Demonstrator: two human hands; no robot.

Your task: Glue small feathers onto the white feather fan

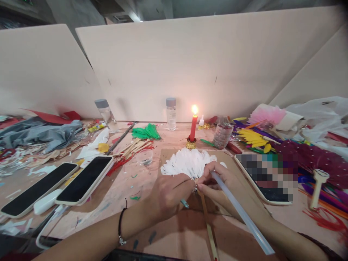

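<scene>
bg: pale partition boards [190, 61] behind | pinkish tabletop [168, 235], cluttered | grey ceiling above | dim rm, candle [193, 125] glow

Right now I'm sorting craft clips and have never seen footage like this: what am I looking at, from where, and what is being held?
This is one picture from a camera worn on a person's head, looking forward and down at their own bare hands over a cluttered pink worktable. The left hand pinches the base of a fan of white feathers that has a thin wooden handle. The right hand touches the same spot while holding a long translucent glue stick. Behind the fan stands a lit red candle in a gold holder. To the left lie two dark-screened phones in pale cases; green feathers, two clear grey-capped bottles and colourful feathers lie about.
</scene>
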